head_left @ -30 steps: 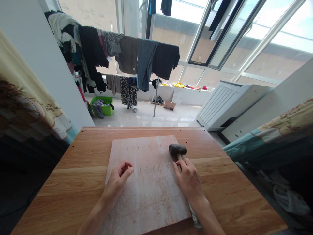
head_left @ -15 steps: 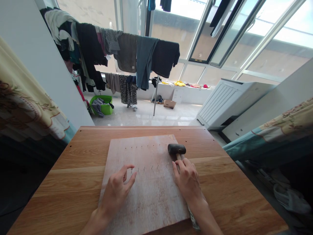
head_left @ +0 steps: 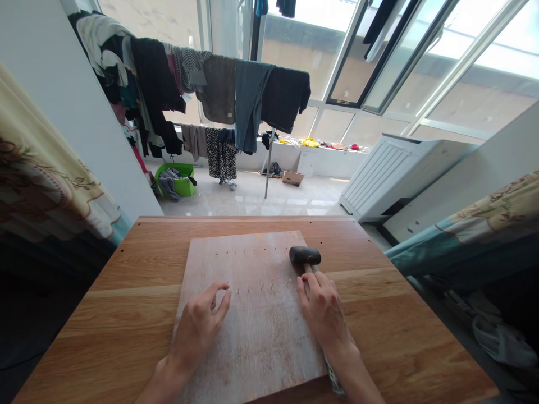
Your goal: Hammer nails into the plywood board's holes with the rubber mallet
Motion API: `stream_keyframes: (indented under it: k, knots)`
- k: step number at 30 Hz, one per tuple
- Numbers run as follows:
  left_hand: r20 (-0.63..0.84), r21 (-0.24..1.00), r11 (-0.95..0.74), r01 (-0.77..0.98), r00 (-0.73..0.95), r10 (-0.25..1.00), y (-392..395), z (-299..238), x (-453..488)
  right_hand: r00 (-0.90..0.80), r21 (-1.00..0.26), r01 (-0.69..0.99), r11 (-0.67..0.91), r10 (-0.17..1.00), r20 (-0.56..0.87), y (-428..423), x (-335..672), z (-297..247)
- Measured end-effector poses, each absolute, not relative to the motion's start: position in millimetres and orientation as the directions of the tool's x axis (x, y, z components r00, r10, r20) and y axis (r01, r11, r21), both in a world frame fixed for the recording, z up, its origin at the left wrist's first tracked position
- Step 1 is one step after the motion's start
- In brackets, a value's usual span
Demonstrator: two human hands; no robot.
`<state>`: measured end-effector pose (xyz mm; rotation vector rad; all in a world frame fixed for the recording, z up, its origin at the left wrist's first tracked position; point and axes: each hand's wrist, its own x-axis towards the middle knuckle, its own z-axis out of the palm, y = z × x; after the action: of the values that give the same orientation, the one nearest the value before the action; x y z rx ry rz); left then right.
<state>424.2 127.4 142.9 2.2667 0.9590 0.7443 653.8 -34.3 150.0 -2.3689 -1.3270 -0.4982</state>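
A square reddish wooden board (head_left: 252,331) lies on a wooden table (head_left: 126,303). A row of small nails (head_left: 259,289) stands in the board's middle, and a line of small holes runs along its far part. My left hand (head_left: 202,320) rests on the board with thumb and forefinger pinched at the leftmost nail of the row. My right hand (head_left: 322,308) lies over the handle of a black-headed mallet (head_left: 305,256), whose head rests by the board's right edge. The handle's end shows under my wrist.
Beyond the table's far edge is a tiled floor with a loaded clothes rack (head_left: 219,95), a green basket (head_left: 177,182) and a white radiator-like unit (head_left: 387,174). Patterned curtains (head_left: 50,174) hang at both sides. A small cardboard box (head_left: 292,178) lies on the floor.
My left hand has slid a little toward me and to the left, its fingers closing on a nail. The right hand and mallet have barely shifted.
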Motion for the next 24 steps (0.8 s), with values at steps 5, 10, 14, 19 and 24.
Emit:
stream_keyframes:
  k: [5,10,14,19,24]
  knots:
    - [0.275,0.662,-0.604,0.444,0.605,0.747,127,142,424,0.483,-0.167,0.870,-0.463,0.736,0.474,-34,653,151]
    - [0.282,0.665,-0.607,0.435,0.606,0.744,127,139,424,0.480,-0.179,0.873,-0.453,0.737,0.476,-35,654,149]
    - [0.281,0.693,-0.593,0.409,0.605,0.745,128,138,423,0.482,-0.192,0.872,-0.449,0.728,0.488,-35,655,147]
    - [0.266,0.770,-0.525,0.362,0.565,0.781,128,140,423,0.489,-0.229,0.871,-0.435,0.723,0.488,-35,653,147]
    - [0.076,0.940,-0.242,0.241,0.545,0.835,127,149,426,0.518,-0.311,0.855,-0.415,0.712,0.475,-35,653,147]
